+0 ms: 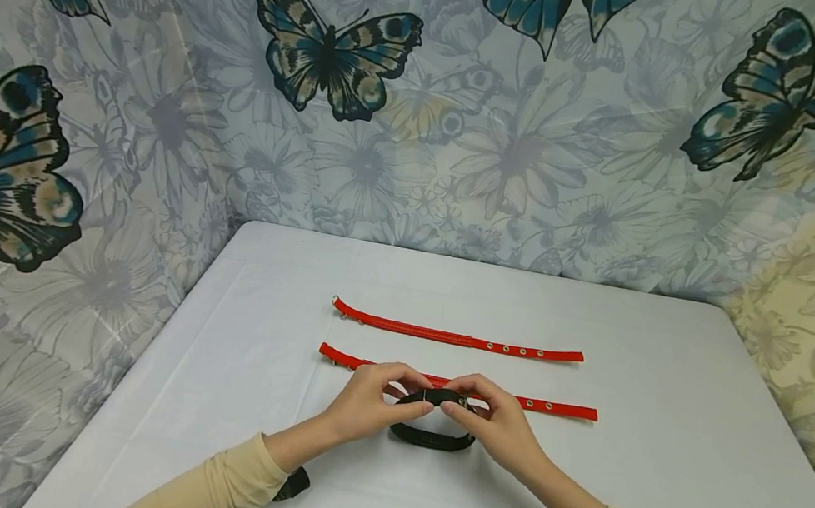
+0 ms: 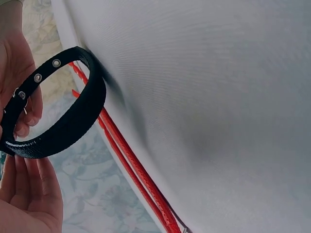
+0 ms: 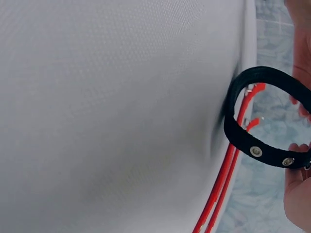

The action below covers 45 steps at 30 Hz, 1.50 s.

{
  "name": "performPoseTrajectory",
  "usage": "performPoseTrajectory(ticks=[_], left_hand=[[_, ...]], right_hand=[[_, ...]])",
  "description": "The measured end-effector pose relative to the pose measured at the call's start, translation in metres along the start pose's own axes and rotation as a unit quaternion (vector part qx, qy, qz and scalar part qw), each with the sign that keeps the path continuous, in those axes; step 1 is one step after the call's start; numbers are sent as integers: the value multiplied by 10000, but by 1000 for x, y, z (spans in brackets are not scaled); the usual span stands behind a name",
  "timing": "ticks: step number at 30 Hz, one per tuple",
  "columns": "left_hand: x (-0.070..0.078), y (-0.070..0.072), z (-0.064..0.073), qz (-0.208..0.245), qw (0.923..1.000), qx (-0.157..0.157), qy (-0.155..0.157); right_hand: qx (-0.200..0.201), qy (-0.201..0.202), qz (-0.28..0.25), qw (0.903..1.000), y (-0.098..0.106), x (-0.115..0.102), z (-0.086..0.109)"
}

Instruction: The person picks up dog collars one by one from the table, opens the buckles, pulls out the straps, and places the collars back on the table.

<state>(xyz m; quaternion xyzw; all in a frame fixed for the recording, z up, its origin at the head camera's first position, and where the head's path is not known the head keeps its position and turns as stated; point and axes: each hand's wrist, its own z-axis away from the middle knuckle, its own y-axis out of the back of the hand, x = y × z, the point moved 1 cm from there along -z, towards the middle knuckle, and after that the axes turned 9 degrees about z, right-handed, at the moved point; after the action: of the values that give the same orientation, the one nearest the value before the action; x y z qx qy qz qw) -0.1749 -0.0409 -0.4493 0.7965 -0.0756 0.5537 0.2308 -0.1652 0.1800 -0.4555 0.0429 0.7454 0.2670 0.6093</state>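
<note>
A black collar (image 1: 432,439) with metal eyelets is bent into a closed loop between my two hands. My left hand (image 1: 371,401) pinches its top band on the left with thumb and fingers. On the right, by the metal buckle, my right hand (image 1: 501,424) pinches the same band. In the left wrist view the black collar (image 2: 73,124) forms a ring, its eyelets and buckle on the side by the right hand (image 2: 17,73). The right wrist view shows the collar (image 3: 238,131) with eyelets near the right hand's fingertips.
Two red collars (image 1: 414,330) with eyelets lie stretched out across the white table (image 1: 285,265); the nearer red collar (image 1: 571,411) is partly covered by my hands. Butterfly-print fabric (image 1: 537,177) hangs behind the table. Black wrist devices (image 1: 294,484) show beneath the sleeves.
</note>
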Motion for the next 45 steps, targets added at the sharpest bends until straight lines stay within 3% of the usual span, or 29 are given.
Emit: performPoseTrajectory(ticks=[9, 15, 18, 22, 29, 35, 45], left_hand=[[-2, -3, 0, 306, 9988, 244, 286], [-5, -5, 3, 415, 9956, 417, 726], [-7, -6, 4, 366, 9936, 495, 947], [-9, -6, 4, 325, 9917, 583, 1101], [-14, -8, -2, 121, 9930, 531, 1047], [-19, -8, -4, 145, 9933, 565, 994], [-22, -7, -2, -11, 9959, 542, 718]], right_hand=[[26, -605, -648, 9961, -5, 0, 2], [125, -1371, -1522, 9787, -10, 4, 0], [198, -1778, -1558, 9714, -10, 4, -3], [176, -2010, -1306, 9707, -7, 2, -8], [99, -2069, -1038, 9728, -3, 0, -21], [259, -2238, -744, 9714, 1, 6, -28], [-13, -2355, -1629, 9581, 6, 13, -26]])
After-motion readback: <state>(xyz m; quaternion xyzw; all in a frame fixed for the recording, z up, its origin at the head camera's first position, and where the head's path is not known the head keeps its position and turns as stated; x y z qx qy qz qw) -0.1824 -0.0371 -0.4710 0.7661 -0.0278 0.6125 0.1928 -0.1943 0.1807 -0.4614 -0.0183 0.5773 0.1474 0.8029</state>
